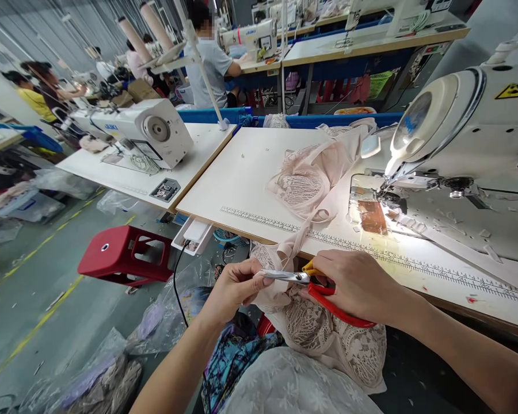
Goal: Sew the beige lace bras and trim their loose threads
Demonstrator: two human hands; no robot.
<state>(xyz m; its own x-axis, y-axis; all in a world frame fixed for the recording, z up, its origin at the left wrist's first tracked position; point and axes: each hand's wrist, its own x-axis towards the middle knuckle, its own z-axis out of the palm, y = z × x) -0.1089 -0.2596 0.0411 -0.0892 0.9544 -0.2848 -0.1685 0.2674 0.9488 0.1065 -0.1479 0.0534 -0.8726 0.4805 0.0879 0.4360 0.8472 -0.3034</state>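
My right hand grips a pair of scissors by the red and yellow handles, blades pointing left. Their tips reach the fingers of my left hand, which are pinched together on an edge of a beige lace bra. Most of that pinched edge is hidden by the fingers and blades. The bra hangs over my lap below the table's front edge. From it a pale strap runs up onto the tabletop, towards another beige lace bra piece lying there.
A sewing machine with a lit needle area stands at the right of the white table, which has a printed ruler. Another machine is on the adjoining table. A red stool lies tipped on the floor, near plastic bags. People work behind.
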